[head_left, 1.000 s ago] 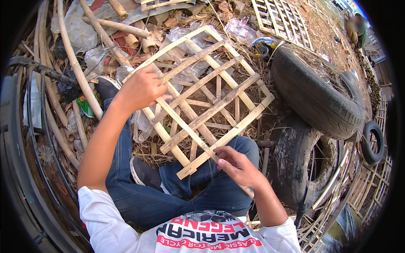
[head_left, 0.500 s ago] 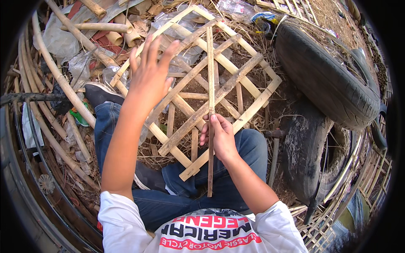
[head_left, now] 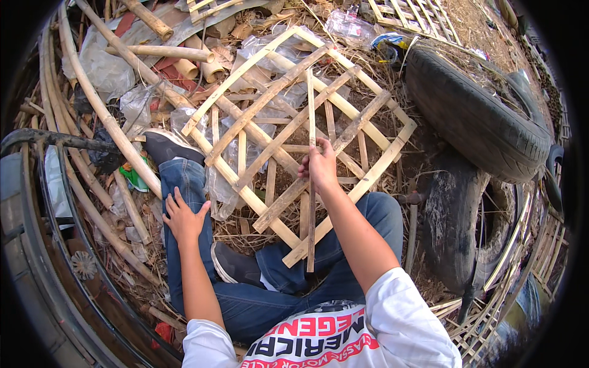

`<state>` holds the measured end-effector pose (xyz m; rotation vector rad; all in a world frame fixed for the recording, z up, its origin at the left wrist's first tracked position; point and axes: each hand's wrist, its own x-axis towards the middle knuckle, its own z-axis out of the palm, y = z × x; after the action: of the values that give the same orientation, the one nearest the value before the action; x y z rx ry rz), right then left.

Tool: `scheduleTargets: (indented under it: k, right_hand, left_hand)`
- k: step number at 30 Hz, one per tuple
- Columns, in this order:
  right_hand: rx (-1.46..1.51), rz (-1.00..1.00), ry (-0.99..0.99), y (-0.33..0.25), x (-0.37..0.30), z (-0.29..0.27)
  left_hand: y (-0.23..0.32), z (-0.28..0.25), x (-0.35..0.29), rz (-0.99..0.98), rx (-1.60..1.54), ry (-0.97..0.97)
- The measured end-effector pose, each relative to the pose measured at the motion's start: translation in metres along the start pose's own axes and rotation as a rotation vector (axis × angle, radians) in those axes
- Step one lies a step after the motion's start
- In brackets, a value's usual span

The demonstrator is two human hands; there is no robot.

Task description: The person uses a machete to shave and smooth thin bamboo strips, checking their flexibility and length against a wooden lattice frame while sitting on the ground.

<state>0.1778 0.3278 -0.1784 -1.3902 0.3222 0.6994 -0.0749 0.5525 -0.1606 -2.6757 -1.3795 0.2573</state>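
Note:
A woven lattice panel of flat bamboo strips (head_left: 280,157) rests in front of me, turned like a diamond, its near corner above my folded legs. My right hand (head_left: 320,167) is closed around a loose, narrow bamboo strip (head_left: 311,230). The strip runs lengthwise over the lattice, with its dark near end over my lap. My left hand (head_left: 184,219) lies on my jeans at the left shin, fingers spread, holding nothing. Whether the strip touches the lattice along its length I cannot tell.
Two worn tyres (head_left: 481,122) stand at the right. Long bamboo poles (head_left: 107,132) curve along the left beside a black metal frame (head_left: 67,140). Cut bamboo pieces (head_left: 161,54) and plastic scraps litter the far left. Another lattice (head_left: 414,21) lies at the far right.
My left hand has dropped from above the lattice's left side down onto my leg. My right hand has shifted farther away along the view, still holding the bamboo strip, whose far end sits lower.

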Motion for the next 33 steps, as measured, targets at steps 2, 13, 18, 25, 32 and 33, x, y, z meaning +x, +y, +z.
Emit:
scheduleTargets:
  k: [2,13,18,25,32,33]
  right_hand:
    - [0.006,0.025,0.011,0.002,0.003,0.004]
    - [-0.087,-0.096,0.015,0.006,0.029,0.014]
    - [-0.057,-0.012,0.015,0.002,0.033,0.025]
    - [0.085,0.103,0.006,-0.004,0.049,0.025]
    - [0.011,0.078,-0.002,-0.009,0.059,0.029]
    - [0.004,0.072,0.002,-0.009,0.059,0.029]
  left_hand:
    - [0.003,0.001,0.007,-0.028,-0.034,0.02]
    - [0.006,-0.003,0.008,-0.028,0.001,0.082]
    - [0.005,-0.001,0.008,-0.034,0.023,0.09]
    - [0.008,-0.003,0.009,-0.031,0.045,0.084]
    - [0.013,-0.004,0.01,-0.041,0.065,0.071]
    - [0.012,-0.003,0.01,-0.045,0.07,0.069]
